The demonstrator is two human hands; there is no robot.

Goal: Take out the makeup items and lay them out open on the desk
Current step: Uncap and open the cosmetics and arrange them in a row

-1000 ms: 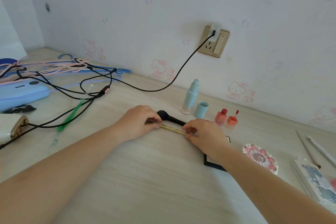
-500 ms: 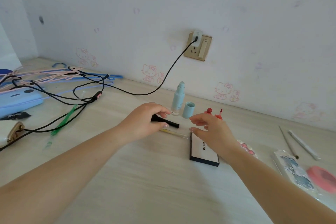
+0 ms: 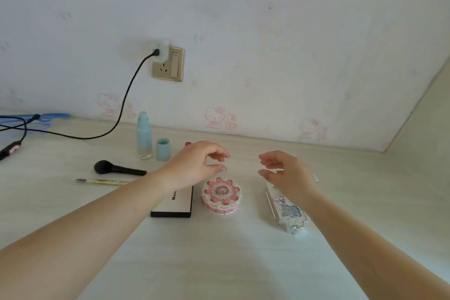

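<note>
Hovering empty, left hand point(image 3: 194, 165) and right hand point(image 3: 286, 173) hang loosely curled above the desk point(image 3: 219, 263), flanking the round pink compact point(image 3: 221, 196).

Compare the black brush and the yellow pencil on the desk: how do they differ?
The brush is black and thick, with a rounded fluffy head at its left end; the pencil is yellow and thin, with a dark tip. The brush lies nearer the wall, the pencil nearer the person. Both lie flat, roughly parallel, untouched by either hand.
</note>
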